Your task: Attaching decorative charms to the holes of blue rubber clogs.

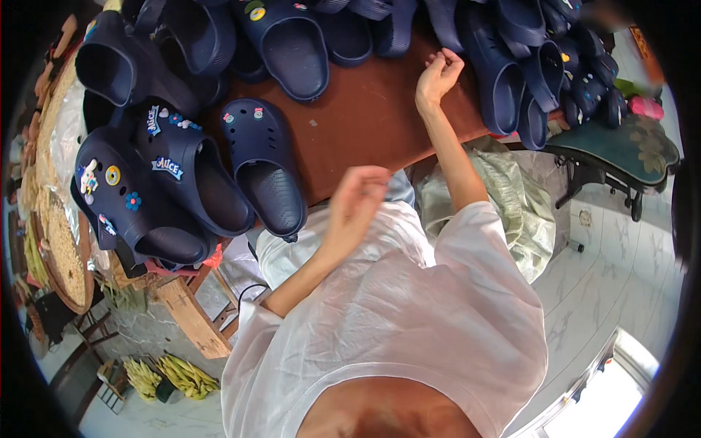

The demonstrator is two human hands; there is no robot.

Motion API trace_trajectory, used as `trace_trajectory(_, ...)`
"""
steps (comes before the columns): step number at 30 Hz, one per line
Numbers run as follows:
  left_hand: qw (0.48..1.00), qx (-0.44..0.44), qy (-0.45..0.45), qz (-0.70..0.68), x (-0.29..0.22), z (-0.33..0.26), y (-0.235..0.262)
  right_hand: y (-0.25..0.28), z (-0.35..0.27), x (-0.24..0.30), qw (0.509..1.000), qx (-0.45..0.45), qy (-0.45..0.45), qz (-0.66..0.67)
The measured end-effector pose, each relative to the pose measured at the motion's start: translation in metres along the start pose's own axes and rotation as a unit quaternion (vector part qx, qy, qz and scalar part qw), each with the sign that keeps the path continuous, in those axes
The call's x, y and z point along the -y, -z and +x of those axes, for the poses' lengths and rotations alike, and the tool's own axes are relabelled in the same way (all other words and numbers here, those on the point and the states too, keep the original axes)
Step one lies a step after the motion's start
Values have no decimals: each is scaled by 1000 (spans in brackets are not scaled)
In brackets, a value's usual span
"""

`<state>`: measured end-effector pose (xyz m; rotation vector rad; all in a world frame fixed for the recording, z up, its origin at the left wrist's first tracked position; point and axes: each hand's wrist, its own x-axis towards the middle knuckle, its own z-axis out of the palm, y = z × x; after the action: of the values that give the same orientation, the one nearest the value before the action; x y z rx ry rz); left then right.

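In front of my body hangs my left hand, its fingers smeared by motion, over my lap and near the table's front edge. Farther off to the right, my right hand reaches over the brown tabletop. Its fingers are loosely bent and slightly apart, with nothing visible between them. Their tips come close to a navy clog strap; whether they touch it I cannot tell. A single navy clog with small round charms lies left of my left hand. Beside it sits a pair of decorated navy clogs.
Several more navy clogs line the table's far side, and others crowd its right end. A dark padded stool stands at the right, near a pale green sack. Bananas and a wooden stool are at lower left.
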<state>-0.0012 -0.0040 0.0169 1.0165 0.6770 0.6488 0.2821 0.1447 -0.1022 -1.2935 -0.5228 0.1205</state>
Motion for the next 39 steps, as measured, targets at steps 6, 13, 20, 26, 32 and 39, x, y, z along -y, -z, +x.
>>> trace_trajectory(6,957,202,194,75,69,15,-63,0,25,-29,986,-57,116,-104)
trace_trajectory(13,955,228,181,62,63,15,-86,-3,24,-25,977,-80,130,-149)
trace_trajectory(20,851,267,-318,322,17,-6,-100,-3,21,-23,977,-70,127,-158)
trace_trajectory(26,836,348,-327,269,37,16,-94,-2,20,-23,975,-69,132,-165)
trace_trajectory(32,760,422,-297,396,70,53,-83,-3,20,-21,975,-68,136,-163)
trace_trajectory(39,803,321,-316,391,64,77,-68,-5,19,-22,972,-66,140,-174)
